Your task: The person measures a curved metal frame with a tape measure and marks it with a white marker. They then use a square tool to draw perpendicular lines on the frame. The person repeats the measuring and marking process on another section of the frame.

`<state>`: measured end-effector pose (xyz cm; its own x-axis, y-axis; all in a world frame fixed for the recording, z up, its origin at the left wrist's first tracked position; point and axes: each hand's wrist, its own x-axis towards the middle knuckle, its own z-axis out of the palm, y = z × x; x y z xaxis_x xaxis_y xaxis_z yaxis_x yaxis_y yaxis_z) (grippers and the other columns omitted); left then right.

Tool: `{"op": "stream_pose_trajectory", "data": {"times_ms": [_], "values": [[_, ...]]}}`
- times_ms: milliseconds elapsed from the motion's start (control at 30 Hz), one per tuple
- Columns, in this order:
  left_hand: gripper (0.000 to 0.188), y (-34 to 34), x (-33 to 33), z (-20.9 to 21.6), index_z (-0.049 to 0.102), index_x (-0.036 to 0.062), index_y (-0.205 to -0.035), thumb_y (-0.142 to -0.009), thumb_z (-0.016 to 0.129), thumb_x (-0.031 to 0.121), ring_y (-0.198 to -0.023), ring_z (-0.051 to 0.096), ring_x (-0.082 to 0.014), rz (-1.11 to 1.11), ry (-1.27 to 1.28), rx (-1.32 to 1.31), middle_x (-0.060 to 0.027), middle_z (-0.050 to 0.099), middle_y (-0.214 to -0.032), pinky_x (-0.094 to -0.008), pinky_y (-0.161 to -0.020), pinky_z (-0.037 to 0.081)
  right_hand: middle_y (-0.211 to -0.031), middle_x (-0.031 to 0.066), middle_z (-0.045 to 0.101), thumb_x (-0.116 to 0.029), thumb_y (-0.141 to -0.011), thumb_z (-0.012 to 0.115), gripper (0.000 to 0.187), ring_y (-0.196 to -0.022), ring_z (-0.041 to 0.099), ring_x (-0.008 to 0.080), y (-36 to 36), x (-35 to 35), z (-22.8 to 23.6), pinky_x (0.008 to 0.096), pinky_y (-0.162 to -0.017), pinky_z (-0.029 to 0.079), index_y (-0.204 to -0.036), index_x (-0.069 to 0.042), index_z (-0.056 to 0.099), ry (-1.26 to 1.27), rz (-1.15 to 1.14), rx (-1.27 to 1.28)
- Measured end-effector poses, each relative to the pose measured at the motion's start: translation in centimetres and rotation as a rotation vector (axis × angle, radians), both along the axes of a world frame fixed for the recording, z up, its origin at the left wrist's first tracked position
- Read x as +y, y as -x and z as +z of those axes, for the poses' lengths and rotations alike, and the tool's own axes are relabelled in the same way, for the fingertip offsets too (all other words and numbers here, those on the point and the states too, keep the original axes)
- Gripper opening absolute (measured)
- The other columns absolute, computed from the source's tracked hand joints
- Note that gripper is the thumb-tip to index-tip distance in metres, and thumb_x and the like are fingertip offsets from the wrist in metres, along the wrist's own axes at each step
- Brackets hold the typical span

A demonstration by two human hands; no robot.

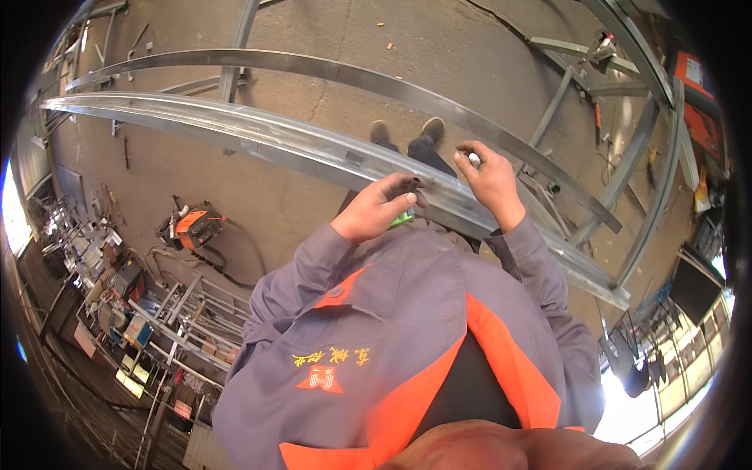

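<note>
My left hand (374,210) is closed, fingers curled around a small dark tube-like thing (413,184) whose exact kind I cannot make out. A bit of bright green (403,218) shows just under its fingers. To the right, my right hand (493,178) is bent at the fingers, with a small whitish, round-ended thing (475,159) held by the thumb and fingers. Both hands are apart from each other, in front of my body. Beneath and beyond them runs a long galvanized metal channel (290,141), crossing from the far left to the near right.
Beyond the channel lies a flat metal bar (313,66). A welded steel frame (636,149) stands at the right, near a red machine (697,102). An orange-and-black machine (196,227) with a hose sits on the floor at left, near stacked metal racks (196,321).
</note>
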<state>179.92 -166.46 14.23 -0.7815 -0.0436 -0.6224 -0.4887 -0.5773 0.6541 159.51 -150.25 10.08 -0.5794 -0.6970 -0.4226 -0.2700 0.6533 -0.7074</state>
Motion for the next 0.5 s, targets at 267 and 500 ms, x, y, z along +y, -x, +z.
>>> {"op": "stream_pose_trajectory", "data": {"times_ms": [267,500], "values": [[0.033,-11.9,-4.4,-0.1,0.057,-0.0044,-0.132,-0.105,0.058,0.014,-0.105,0.066,-0.0175,-0.064,0.091,0.067,-0.0116,0.071,-0.113,-0.0326,-0.093,0.052,-0.1,0.0182,0.076,-0.037,-0.093,0.071,0.031,-0.094,0.072,0.0381,-7.7,-2.0,0.0,0.0453,-0.081,0.056,-0.113,-0.013,0.074,-0.149,-0.026,0.149],[0.029,-28.5,-12.8,0.4,0.061,-0.0048,-0.128,-0.104,0.06,0.012,-0.104,0.067,-0.0174,0.174,0.117,0.089,-0.0106,0.073,-0.107,-0.0317,-0.094,0.052,-0.099,0.0193,0.075,-0.039,-0.092,0.072,0.031,-0.096,0.071,0.039,-19.7,-10.9,1.3,0.0458,-0.081,0.056,-0.112,-0.015,0.075,-0.159,-0.135,0.246]]}}
